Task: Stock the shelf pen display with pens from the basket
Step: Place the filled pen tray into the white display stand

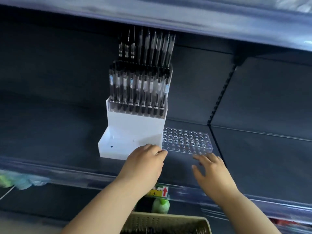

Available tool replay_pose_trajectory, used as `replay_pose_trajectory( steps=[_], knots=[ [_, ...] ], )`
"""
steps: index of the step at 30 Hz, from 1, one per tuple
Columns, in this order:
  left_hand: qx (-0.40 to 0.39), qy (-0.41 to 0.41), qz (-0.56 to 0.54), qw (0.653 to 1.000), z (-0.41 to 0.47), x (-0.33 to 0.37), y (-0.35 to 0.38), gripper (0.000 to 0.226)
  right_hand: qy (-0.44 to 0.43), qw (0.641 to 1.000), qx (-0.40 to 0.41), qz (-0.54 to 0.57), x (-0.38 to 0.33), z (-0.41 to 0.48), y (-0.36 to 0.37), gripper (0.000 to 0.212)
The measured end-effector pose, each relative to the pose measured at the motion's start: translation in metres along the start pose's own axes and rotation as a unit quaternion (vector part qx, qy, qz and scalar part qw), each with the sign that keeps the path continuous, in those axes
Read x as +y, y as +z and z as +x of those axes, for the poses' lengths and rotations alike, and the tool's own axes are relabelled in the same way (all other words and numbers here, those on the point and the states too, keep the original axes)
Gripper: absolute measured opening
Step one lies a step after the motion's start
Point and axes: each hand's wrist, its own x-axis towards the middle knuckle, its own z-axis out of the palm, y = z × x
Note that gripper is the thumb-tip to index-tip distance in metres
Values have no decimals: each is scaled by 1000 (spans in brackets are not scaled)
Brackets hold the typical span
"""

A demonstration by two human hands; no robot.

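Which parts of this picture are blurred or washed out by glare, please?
Head view: the tallest pens are smeared by blur; the clear tray is fairly sharp, with small glints on its holes; pale glare streaks the upper shelf edge; the back panel is dark; the items at lower left are too blurred to name.

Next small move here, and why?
Probably bring the right hand forward to grip the tray's near edge. The left hand seems to pinch the tray's left corner, the right hand is open just short of it, and the display's front step is bare, so the tray likely goes there, carried by both hands.
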Motion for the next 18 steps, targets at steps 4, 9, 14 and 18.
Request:
replay_pose_trajectory(
  steps=[4,9,14,18],
  knots=[
    [10,41,-9,999,28,18,21,35,-10,998,45,47,17,13,11,33],
    [18,44,18,999,66,27,42,42,-55,995,77,15,32,40,13,37],
    [-135,-52,97,985,79,28,53,59,-52,998,-11,-39,45,49,16,54],
    [-133,-42,128,982,76,38,53,55,-42,997,-35,-53,46,43,8,54]
  ],
)
